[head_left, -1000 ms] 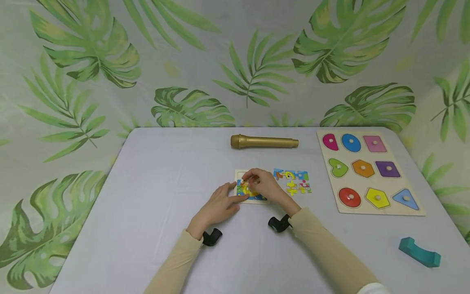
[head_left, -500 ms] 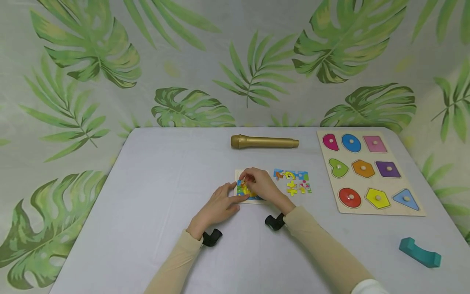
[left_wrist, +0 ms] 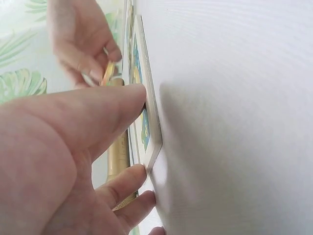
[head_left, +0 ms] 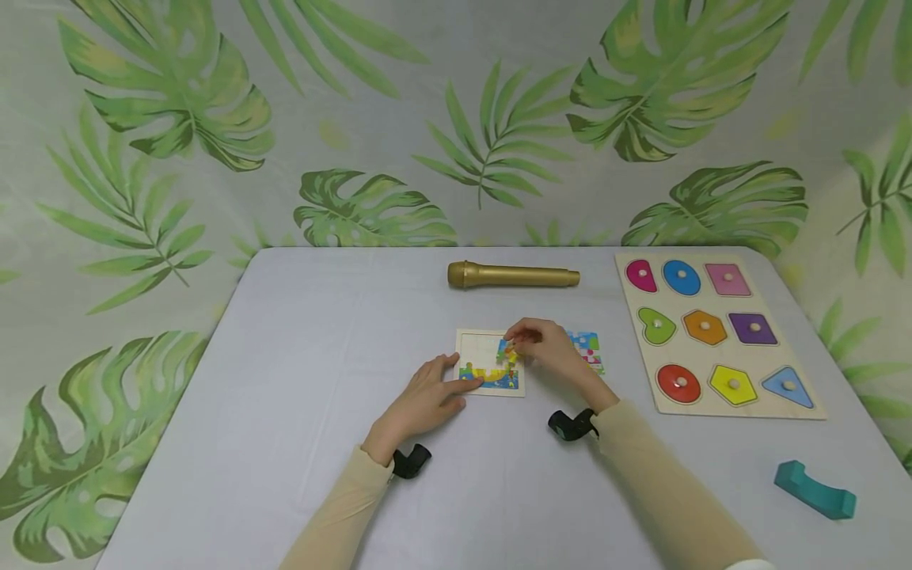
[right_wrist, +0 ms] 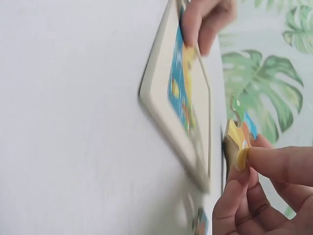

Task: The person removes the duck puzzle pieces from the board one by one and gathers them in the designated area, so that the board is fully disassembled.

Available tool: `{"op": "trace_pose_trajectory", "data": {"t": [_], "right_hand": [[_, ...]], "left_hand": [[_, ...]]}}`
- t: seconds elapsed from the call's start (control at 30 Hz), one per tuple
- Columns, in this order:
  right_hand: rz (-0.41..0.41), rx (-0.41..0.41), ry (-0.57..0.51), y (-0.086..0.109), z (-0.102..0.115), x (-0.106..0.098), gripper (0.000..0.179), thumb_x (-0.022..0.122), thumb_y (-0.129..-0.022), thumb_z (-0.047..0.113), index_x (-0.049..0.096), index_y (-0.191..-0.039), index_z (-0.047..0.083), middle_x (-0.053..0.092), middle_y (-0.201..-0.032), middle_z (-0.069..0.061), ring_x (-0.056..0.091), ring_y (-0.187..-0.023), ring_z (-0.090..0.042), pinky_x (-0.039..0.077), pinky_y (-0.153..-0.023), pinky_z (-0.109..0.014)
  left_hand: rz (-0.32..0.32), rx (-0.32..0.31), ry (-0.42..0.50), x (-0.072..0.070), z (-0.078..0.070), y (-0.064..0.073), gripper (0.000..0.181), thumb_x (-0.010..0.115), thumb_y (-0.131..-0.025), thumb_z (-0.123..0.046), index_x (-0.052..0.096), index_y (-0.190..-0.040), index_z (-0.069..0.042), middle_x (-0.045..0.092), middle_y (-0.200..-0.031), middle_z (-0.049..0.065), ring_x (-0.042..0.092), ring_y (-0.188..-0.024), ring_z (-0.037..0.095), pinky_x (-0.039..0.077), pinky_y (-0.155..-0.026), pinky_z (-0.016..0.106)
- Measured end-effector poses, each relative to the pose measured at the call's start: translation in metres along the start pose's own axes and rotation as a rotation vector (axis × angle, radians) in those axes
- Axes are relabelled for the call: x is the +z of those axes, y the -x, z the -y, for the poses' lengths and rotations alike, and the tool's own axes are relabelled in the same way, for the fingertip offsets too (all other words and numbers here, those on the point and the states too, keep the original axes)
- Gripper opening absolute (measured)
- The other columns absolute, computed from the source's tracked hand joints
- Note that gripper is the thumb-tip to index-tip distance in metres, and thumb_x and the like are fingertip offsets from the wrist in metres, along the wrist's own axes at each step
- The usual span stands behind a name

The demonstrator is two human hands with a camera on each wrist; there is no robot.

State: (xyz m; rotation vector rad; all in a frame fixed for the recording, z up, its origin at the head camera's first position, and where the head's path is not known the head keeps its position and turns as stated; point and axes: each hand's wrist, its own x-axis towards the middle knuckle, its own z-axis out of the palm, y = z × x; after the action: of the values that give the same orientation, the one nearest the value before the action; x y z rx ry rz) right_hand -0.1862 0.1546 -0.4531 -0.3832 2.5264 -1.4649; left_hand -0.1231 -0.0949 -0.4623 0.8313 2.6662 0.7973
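A small wooden puzzle tray (head_left: 476,348) lies on the table, with a row of joined picture pieces (head_left: 499,380) along its near side and bare wood above them. My left hand (head_left: 420,400) rests at the tray's left edge, fingers extended along the rim and thumb (left_wrist: 129,98) over the near row. Between thumb and fingers, my right hand (head_left: 545,348) pinches a yellow, green and blue jigsaw piece (right_wrist: 239,139), raised over the tray's right side. Beyond that hand lie loose jigsaw pieces (head_left: 588,345), partly hidden by it.
A gold toy microphone (head_left: 513,275) lies behind the tray. To the right is a wooden board of knobbed shapes (head_left: 670,348), and nearer, a teal arch block (head_left: 814,489). A leaf-patterned cloth (head_left: 378,119) hangs behind the table.
My right hand has lifted the jigsaw piece from the tray's middle and carried it right, uncovering bare wood there. The left hand has stayed in place.
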Motion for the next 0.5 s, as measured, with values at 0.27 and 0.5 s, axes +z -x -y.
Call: {"op": "trace_pose_trajectory", "data": {"t": [0.27,0.5], "right_hand": [[-0.017,0.039,0.067,0.013,-0.020,-0.029,0.013,0.060,-0.089,-0.002,0.067,-0.100,-0.003,0.064,-0.090,-0.011,0.053,-0.077,-0.022,0.045,-0.062,-0.025],[-0.012,0.078,0.084,0.017,-0.026,-0.034,0.013,0.059,-0.088,-0.003,0.068,-0.097,-0.001,0.063,-0.087,-0.010,0.052,-0.075,-0.022,0.046,-0.060,-0.026]], "left_hand": [[-0.002,-0.009,0.013,0.002,0.001,0.000,0.037,0.056,-0.097,-0.019,0.059,-0.134,-0.020,0.025,-0.151,0.021,0.020,-0.138,0.041,0.015,-0.113,0.050],[0.001,-0.011,0.019,0.001,0.001,0.000,0.037,0.056,-0.097,-0.019,0.059,-0.134,-0.020,0.025,-0.152,0.020,0.020,-0.138,0.040,0.014,-0.113,0.050]]}}
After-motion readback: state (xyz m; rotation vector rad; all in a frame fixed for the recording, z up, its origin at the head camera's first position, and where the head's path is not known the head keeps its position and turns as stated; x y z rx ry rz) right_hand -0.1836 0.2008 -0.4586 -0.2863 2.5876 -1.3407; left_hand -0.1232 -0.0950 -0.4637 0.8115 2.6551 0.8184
